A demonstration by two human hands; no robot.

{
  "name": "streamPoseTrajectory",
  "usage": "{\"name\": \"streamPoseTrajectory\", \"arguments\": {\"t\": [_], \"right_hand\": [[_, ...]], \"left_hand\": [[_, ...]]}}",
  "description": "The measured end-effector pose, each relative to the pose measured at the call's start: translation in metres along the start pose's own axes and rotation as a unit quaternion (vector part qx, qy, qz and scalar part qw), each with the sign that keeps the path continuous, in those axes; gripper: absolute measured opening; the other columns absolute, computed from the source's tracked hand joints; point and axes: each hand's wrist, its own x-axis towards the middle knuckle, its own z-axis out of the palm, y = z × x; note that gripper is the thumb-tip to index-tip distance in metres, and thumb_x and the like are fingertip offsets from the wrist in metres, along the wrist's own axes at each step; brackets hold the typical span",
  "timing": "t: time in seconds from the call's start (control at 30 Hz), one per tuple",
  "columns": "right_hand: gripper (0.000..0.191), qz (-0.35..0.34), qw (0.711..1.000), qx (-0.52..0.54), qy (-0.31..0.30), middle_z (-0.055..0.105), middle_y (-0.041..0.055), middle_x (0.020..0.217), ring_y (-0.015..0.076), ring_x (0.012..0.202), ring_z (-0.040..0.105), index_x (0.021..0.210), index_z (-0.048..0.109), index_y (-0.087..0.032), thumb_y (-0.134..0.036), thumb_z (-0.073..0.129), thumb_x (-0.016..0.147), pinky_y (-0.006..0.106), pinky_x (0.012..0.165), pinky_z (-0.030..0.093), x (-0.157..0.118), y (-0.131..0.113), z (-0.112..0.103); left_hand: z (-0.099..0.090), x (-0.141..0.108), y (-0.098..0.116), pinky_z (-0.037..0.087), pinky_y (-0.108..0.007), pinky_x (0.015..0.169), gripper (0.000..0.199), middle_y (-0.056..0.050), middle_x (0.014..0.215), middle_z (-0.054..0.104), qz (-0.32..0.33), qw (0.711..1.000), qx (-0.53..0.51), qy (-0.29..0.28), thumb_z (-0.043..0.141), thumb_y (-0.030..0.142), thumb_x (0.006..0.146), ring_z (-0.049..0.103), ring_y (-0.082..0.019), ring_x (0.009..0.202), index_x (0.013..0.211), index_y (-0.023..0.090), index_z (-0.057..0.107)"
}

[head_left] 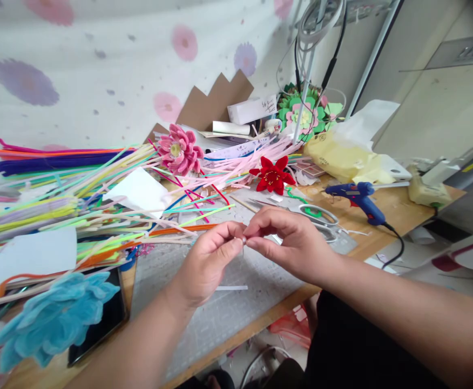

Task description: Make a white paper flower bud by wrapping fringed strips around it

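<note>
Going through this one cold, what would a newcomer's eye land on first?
Probably the big blue flower at the lower left, then the red flower beyond the hands and the pink flower farther left. In the middle, the left hand and right hand meet fingertip to fingertip above the grey mat, around something too tiny to identify.

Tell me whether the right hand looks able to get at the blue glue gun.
Probably yes: the glue gun sits uncovered on the table, and the scissors between lie low; but the right hand would likely have to release the tiny piece first.
</note>
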Motion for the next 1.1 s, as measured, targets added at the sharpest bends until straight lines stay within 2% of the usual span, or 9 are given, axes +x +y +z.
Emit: {"name": "streamPoseTrajectory", "arguments": {"t": [0.17,0.33,0.6,0.83,1.0,1.1], "right_hand": [[0.003,-0.001,1.000,0.014,0.003,0.062,0.0021,0.076,0.0125,0.070,0.059,0.079,0.062,-0.017,-0.016,0.065,0.080,0.026,0.065,0.050,0.0000,-0.0005,0.0012],[0.004,0.002,1.000,0.017,0.017,0.061,0.0018,0.075,0.0124,0.069,0.058,0.078,0.062,-0.017,-0.017,0.065,0.080,0.026,0.064,0.050,0.0003,-0.0005,0.0012],[0.007,0.011,0.999,0.025,0.019,0.061,0.0014,0.074,0.0126,0.068,0.058,0.076,0.061,-0.018,-0.021,0.067,0.078,0.026,0.063,0.050,0.0009,0.0007,0.0018],[0.008,0.055,0.998,0.040,0.011,0.059,0.0009,0.071,0.0119,0.065,0.055,0.078,0.058,-0.016,-0.020,0.057,0.085,0.025,0.061,0.046,0.0007,0.0017,-0.0030],[0.008,0.056,0.998,0.018,0.007,0.060,0.0019,0.072,0.0130,0.067,0.055,0.081,0.060,-0.016,-0.021,0.055,0.086,0.026,0.062,0.045,0.0002,0.0014,-0.0033],[0.008,0.081,0.996,0.032,0.008,0.059,0.0015,0.072,0.0133,0.066,0.054,0.083,0.058,-0.016,-0.022,0.053,0.087,0.027,0.062,0.044,-0.0005,0.0030,-0.0036]], "left_hand": [[0.0002,0.0000,-0.0003,0.038,-0.032,0.083,0.011,-0.003,0.082,0.056,0.011,1.000,0.002,-0.004,0.062,0.028,0.081,0.050,-0.019,0.085,0.084,0.018,0.064],[-0.0003,-0.0003,0.0001,0.037,-0.031,0.083,0.013,-0.004,0.086,0.058,0.015,1.000,0.023,0.004,0.061,0.029,0.083,0.051,-0.019,0.087,0.089,0.018,0.065],[0.0010,0.0013,0.0004,0.036,-0.026,0.074,0.012,0.000,0.076,0.057,0.017,1.000,-0.009,0.023,0.071,0.028,0.076,0.050,-0.015,0.077,0.075,0.019,0.063],[0.0010,0.0020,0.0043,0.037,-0.030,0.082,0.009,-0.003,0.081,0.060,0.034,0.999,-0.021,0.023,0.065,0.025,0.080,0.052,-0.017,0.084,0.075,0.018,0.064],[0.0015,0.0039,0.0052,0.039,-0.029,0.082,0.009,-0.003,0.077,0.063,0.028,0.997,-0.031,0.060,0.062,0.023,0.083,0.055,-0.016,0.081,0.077,0.017,0.065],[0.0020,0.0050,0.0052,0.042,-0.030,0.080,0.008,-0.003,0.074,0.065,0.009,0.996,-0.047,0.081,0.062,0.023,0.083,0.058,-0.016,0.077,0.078,0.017,0.064]]}}
